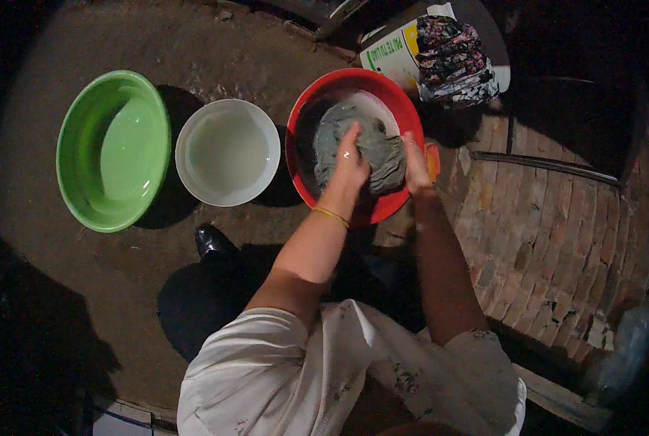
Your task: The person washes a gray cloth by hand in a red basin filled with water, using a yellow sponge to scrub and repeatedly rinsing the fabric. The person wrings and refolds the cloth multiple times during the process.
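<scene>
A red basin [350, 215] sits on the ground before me, with a wet grey cloth [381, 163] bunched inside it. Whitish foam [370, 102] shows along the basin's far inner side. My left hand [351, 158] grips the cloth near its middle, thumb side up. At the cloth's right edge, close to the basin wall, my right hand [416, 163] holds it from the side. Both hands are slightly blurred, and the fingers under the cloth are hidden. A yellow bangle [331, 216] circles my left wrist.
Left of the red basin stand a white basin [227, 152] of cloudy water and a green basin [113, 151]. Patterned fabric [450, 57] drapes over a white bucket [392, 57] bearing writing. A small orange object [432, 162] touches the red basin's right side. Brick paving [537, 234] lies right.
</scene>
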